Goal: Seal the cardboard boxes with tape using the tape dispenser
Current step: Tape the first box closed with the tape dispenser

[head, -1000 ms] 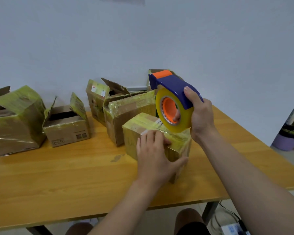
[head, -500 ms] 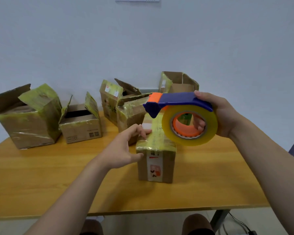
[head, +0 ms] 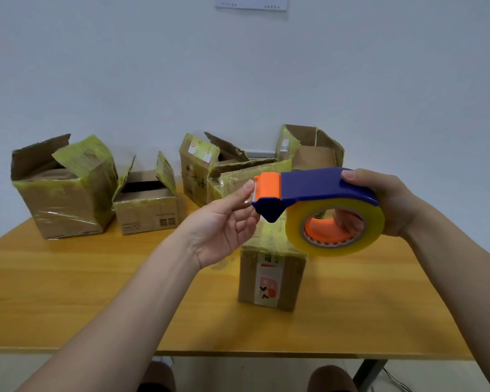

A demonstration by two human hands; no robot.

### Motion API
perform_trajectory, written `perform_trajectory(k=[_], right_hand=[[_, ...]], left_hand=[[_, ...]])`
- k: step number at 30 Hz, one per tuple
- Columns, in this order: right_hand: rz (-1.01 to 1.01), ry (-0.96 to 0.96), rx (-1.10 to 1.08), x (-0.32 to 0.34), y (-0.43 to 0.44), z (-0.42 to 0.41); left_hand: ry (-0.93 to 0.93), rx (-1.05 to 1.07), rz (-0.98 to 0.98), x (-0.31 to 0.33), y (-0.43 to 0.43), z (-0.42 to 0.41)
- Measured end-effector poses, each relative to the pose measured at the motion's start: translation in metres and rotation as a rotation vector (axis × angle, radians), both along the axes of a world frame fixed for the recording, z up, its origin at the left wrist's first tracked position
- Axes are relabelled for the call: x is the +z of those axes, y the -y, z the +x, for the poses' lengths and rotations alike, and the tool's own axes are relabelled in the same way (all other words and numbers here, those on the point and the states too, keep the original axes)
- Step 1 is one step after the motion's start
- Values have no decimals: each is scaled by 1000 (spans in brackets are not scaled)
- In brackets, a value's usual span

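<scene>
Markings inventory: no wording legible.
Near box (head: 293, 278) bore a white label (head: 267, 282) with code square and red bar; small open box (head: 146, 212) showed printed symbols; wall sheet (head: 251, 2) print too small.

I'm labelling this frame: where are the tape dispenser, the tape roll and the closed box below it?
tape dispenser (head: 317, 183): head view, blue top housing.
tape roll (head: 294, 230): head view, yellowish left rim.
closed box (head: 290, 281): head view, brown front face.

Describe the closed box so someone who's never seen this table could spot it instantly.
On the wooden table, skip the open boxes by the wall. The closed box stands alone nearer the person, below the tape dispenser; only its flaps are shut and taped.
</scene>
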State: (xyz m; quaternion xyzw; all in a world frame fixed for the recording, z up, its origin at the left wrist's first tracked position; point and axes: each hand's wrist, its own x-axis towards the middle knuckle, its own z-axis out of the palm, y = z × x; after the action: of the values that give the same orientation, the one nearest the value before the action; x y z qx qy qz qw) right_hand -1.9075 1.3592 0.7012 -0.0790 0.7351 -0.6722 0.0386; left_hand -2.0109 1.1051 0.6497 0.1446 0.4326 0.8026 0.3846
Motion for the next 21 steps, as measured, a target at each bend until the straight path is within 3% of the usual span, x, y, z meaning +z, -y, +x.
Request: perform_trajectory(k=[6,21], right_hand=[[-11,-22,37,0,-1,-3],[-28,-14,55,2,2,-1]], left_hand=[[193,-154,267,-18,2,1],[195,-143,200,-17,3,10]])
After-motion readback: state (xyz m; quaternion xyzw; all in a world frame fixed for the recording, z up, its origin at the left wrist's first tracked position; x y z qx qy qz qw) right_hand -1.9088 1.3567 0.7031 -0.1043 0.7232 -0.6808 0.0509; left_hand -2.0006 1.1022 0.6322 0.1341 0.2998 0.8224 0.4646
